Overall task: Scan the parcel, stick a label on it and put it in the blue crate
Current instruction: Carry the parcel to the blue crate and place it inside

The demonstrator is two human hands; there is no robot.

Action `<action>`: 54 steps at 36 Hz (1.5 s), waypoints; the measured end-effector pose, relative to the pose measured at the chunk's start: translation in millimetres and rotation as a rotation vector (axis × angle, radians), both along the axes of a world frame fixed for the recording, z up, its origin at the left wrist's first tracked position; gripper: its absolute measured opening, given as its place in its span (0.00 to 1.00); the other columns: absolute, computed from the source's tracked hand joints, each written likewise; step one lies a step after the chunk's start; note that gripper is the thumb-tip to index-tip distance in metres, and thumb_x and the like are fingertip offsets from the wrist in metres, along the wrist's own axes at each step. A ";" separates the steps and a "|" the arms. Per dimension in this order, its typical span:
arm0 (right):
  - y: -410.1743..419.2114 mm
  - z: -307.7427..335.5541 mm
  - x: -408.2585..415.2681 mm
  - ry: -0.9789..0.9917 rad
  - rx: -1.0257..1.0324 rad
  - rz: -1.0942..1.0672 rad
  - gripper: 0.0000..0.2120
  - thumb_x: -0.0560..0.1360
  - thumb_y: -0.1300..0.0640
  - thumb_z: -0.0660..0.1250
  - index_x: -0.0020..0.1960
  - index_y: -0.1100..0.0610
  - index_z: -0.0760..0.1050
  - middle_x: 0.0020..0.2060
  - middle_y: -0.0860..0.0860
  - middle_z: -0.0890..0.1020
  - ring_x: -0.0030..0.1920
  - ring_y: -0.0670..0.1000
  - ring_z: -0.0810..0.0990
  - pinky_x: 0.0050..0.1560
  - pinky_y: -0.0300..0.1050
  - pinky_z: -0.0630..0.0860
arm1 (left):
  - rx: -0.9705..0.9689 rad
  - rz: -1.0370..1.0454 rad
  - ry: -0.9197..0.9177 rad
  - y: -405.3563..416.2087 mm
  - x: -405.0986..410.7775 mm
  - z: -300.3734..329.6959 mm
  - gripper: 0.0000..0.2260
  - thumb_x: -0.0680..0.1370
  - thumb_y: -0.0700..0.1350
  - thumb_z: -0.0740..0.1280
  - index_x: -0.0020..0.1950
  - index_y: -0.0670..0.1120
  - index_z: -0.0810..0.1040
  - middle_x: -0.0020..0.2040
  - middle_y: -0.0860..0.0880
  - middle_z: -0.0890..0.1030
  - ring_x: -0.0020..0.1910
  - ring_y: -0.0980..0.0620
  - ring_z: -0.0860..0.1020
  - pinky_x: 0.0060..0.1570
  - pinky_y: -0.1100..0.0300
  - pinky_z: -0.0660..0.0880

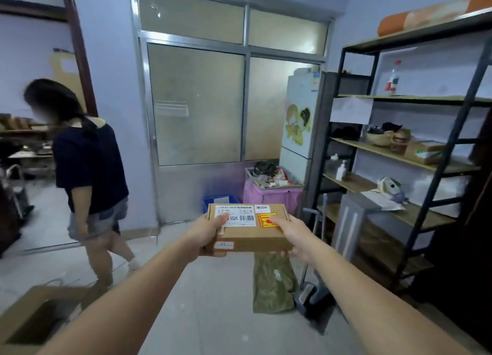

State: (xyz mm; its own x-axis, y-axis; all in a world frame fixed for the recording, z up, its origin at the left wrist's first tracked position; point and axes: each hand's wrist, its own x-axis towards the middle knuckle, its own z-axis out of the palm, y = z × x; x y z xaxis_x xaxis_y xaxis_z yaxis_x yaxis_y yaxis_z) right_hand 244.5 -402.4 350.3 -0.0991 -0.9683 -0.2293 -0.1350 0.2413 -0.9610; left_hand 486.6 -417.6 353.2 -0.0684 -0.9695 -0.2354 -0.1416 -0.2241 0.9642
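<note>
I hold a flat brown cardboard parcel (250, 235) out in front of me with both hands, level, above the floor. My left hand (206, 233) grips its left edge, thumb lying on the white shipping label (239, 216). My right hand (291, 236) grips its right edge, thumb on an orange-and-yellow sticker (267, 219). A small white tag sits at the top right of the lid. The blue crate (213, 201) stands on the floor by the door, mostly hidden behind the parcel.
A person in a dark shirt (89, 168) walks at the left. A pink bin (271, 195) full of scraps stands beside the crate. A green bag (273, 285) lies on the floor. Metal shelving (404, 152) lines the right; an open carton (34, 320) sits bottom left.
</note>
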 end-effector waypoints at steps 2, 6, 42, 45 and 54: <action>-20.9 0.5 4.7 -0.008 -0.002 0.026 0.12 0.77 0.44 0.69 0.59 0.45 0.78 0.46 0.55 0.89 0.38 0.60 0.88 0.26 0.42 0.73 | -0.005 0.023 0.000 -10.9 4.6 3.1 0.14 0.83 0.56 0.67 0.64 0.50 0.78 0.47 0.47 0.90 0.40 0.47 0.89 0.35 0.51 0.85; -64.2 0.7 7.1 -0.006 0.001 0.072 0.13 0.76 0.44 0.69 0.59 0.44 0.78 0.43 0.53 0.89 0.36 0.58 0.89 0.28 0.42 0.73 | -0.010 0.063 -0.010 -38.6 7.5 4.5 0.15 0.83 0.57 0.66 0.64 0.49 0.78 0.48 0.46 0.89 0.40 0.47 0.88 0.35 0.51 0.85; -498.1 -46.6 53.4 -0.021 0.034 0.080 0.13 0.79 0.39 0.65 0.56 0.45 0.77 0.44 0.56 0.89 0.37 0.62 0.88 0.26 0.42 0.73 | 0.010 0.065 -0.025 -464.1 48.2 -29.9 0.14 0.84 0.57 0.65 0.66 0.51 0.76 0.51 0.47 0.89 0.45 0.47 0.88 0.41 0.48 0.86; -546.9 -50.8 49.0 -0.020 0.033 0.098 0.12 0.78 0.39 0.66 0.56 0.45 0.78 0.42 0.53 0.89 0.39 0.63 0.88 0.27 0.42 0.73 | 0.011 0.071 -0.027 -510.6 44.6 -34.6 0.13 0.84 0.57 0.65 0.65 0.52 0.75 0.52 0.47 0.88 0.46 0.46 0.89 0.42 0.47 0.87; -689.7 -58.8 56.0 0.037 0.021 0.139 0.08 0.75 0.38 0.69 0.50 0.40 0.79 0.41 0.48 0.88 0.37 0.53 0.88 0.26 0.44 0.77 | 0.012 0.093 -0.008 -644.1 57.8 -47.8 0.12 0.83 0.59 0.65 0.61 0.55 0.75 0.44 0.53 0.89 0.43 0.48 0.89 0.38 0.50 0.85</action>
State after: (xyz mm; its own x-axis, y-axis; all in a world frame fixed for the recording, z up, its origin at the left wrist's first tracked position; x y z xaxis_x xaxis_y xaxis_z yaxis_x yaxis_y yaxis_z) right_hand 300.5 -1092.1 291.6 0.0267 -0.9684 -0.2479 -0.2041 0.2375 -0.9497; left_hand 544.4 -1061.6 305.4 0.0239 -0.9686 -0.2476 -0.1276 -0.2486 0.9602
